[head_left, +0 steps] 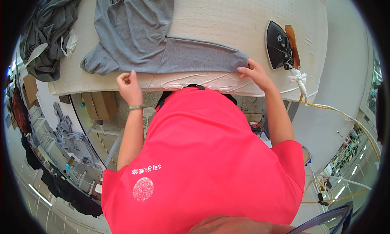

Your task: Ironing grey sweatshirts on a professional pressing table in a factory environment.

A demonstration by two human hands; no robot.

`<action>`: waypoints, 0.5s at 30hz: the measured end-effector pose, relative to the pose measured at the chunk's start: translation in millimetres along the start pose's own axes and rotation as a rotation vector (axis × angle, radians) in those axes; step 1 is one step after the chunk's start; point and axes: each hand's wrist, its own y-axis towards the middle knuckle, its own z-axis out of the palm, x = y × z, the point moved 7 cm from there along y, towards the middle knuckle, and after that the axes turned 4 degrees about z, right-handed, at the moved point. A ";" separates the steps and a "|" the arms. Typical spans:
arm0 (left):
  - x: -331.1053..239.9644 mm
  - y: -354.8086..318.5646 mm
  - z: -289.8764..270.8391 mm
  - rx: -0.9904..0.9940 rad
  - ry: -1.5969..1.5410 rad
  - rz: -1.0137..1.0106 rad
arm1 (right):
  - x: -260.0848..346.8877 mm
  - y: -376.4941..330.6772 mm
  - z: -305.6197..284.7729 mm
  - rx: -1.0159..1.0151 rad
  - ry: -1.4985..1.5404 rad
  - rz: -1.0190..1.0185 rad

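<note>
A grey long-sleeved garment point(134, 26) lies on the cream padded ironing table, its upper part running out of view at the top. One sleeve point(203, 57) stretches flat to the right along the near edge. At the cuff, my right hand point(258, 75) has its thumb on top and its fingers around the sleeve's end. My left hand point(130, 89) is closed by the garment's near edge, thumb tip touching or very near the cloth. Whether fabric sits between those fingers, I cannot tell. A bunched part of the garment point(99, 61) lies to the left.
A black iron point(278, 45) with a wooden handle rests on the right of the ironing table point(227, 14). Its wrapped cord and hose point(331, 108) trail off right. Dark grey clothes point(50, 30) are heaped at the far left. Below stands a cardboard box point(99, 105).
</note>
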 end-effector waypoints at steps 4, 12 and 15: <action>-95.7 -94.8 65.9 0.440 0.491 1.395 | -3.6 1.1 -1.7 -0.017 -0.072 0.018; -126.1 -78.4 150.9 0.448 0.818 1.640 | -3.1 1.7 -14.0 -0.143 0.040 0.059; -121.3 -81.3 149.3 0.472 0.819 1.635 | 2.4 -9.2 -12.9 -0.288 0.079 0.138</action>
